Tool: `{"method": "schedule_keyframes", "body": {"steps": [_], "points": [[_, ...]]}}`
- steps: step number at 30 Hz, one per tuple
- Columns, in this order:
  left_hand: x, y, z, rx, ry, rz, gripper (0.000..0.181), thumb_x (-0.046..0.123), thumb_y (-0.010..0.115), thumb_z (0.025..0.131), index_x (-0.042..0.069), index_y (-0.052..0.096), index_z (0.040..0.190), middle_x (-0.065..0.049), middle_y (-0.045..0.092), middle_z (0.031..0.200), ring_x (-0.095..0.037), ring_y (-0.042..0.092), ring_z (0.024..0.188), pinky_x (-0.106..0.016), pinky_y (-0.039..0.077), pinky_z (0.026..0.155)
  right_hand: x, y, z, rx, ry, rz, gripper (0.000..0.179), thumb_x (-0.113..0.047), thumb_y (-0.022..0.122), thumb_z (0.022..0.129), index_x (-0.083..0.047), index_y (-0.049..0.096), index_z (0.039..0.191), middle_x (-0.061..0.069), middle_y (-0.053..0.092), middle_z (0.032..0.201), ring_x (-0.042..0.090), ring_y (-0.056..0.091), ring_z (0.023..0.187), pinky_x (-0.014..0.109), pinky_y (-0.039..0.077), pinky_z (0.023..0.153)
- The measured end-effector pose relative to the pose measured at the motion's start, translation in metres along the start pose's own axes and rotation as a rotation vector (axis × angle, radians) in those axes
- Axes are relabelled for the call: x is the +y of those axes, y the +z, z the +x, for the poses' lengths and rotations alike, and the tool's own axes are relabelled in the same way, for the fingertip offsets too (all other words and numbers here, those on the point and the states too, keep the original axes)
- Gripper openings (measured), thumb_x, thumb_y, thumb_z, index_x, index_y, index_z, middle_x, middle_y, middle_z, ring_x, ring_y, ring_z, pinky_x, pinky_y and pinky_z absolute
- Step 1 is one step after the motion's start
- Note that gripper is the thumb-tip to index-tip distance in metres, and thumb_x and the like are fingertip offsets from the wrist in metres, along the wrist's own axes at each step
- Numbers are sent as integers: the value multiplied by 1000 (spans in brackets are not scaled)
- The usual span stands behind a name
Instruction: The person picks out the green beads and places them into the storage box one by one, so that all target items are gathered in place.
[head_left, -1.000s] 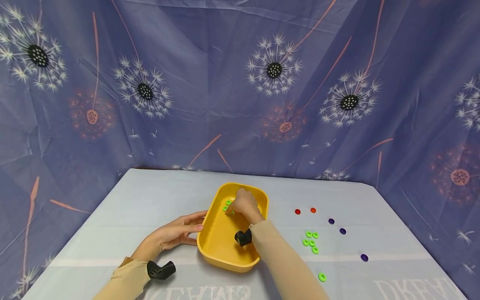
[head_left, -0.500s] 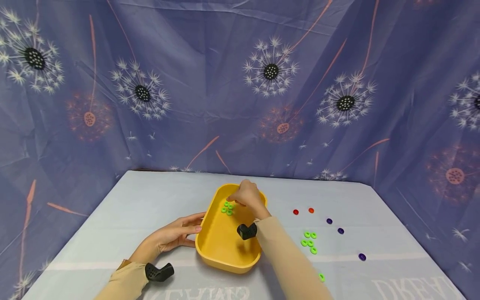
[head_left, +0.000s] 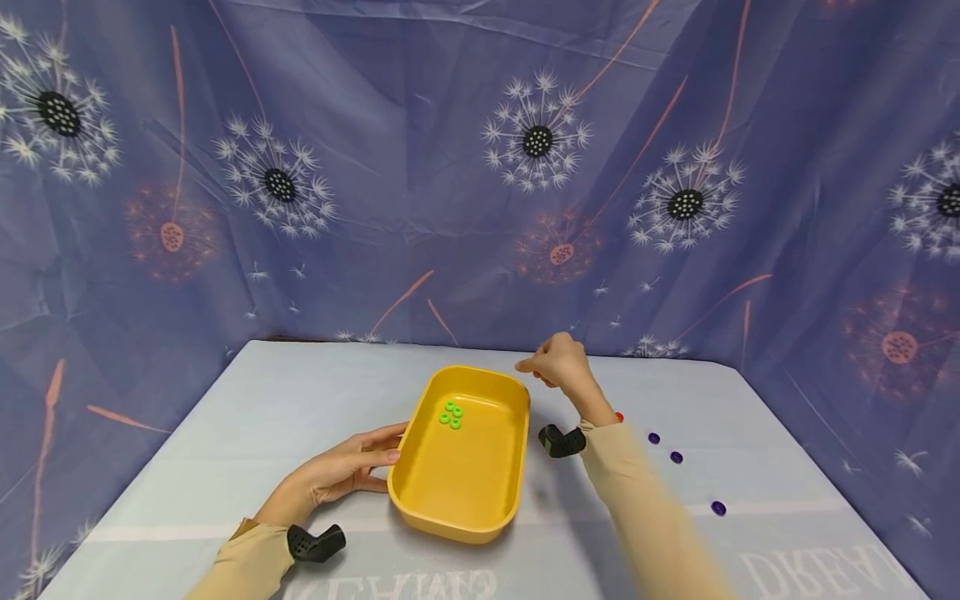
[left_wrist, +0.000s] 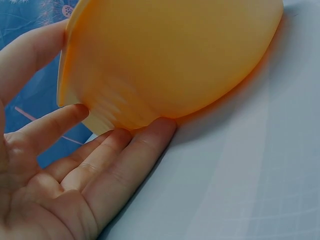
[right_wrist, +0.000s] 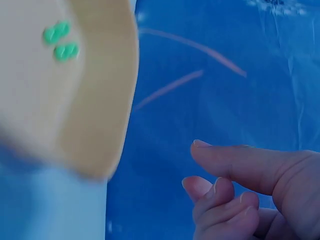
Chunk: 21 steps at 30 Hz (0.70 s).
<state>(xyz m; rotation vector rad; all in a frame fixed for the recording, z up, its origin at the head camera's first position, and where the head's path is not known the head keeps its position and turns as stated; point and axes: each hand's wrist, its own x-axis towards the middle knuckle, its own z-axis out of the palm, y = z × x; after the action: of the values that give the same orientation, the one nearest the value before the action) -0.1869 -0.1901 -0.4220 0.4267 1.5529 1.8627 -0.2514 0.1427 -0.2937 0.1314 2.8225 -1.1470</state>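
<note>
A yellow plastic bin (head_left: 457,475) sits in the middle of the table, with several small green rings (head_left: 450,414) grouped near its far left corner. My left hand (head_left: 341,468) rests against the bin's left side. In the left wrist view, its fairly straight fingers (left_wrist: 135,165) touch the outer wall and base, with the thumb at the rim. My right hand (head_left: 561,364) is above the table, just beyond the bin's far right corner. The right wrist view shows its thumb (right_wrist: 240,162) extended apart from loosely curled fingers, holding nothing.
Three dark purple pieces (head_left: 677,457) lie on the right of the white table (head_left: 300,375). An orange-red piece (head_left: 619,417) shows beside the right wrist; the right forearm covers the area nearer. A blue dandelion-print curtain (head_left: 420,183) hangs behind.
My right hand has risen out of the bin and moved right past its rim, leaving the green rings in view. The right sleeve now hides green rings on the table. The left hand stays put.
</note>
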Motion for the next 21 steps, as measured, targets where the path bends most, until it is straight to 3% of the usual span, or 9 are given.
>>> {"method": "schedule_keyframes", "body": {"steps": [11,21], "points": [[0,0,1,-12,0,-11,73,17,54,102,-2,10,157,-29,17,160,-23,58,123,-47,51,100,60,-35,-12,23,72,-82,28,-27,78,83,-8,68,64,-1,50,51,13,45,48,27,41,47],[0,-1,1,-28,8,5,71,17,52,103,-2,9,157,-29,16,160,-23,55,127,-49,50,101,108,-45,-27,15,106,-175,27,-23,79,82,-6,68,64,-1,49,47,15,47,50,30,40,57]]}}
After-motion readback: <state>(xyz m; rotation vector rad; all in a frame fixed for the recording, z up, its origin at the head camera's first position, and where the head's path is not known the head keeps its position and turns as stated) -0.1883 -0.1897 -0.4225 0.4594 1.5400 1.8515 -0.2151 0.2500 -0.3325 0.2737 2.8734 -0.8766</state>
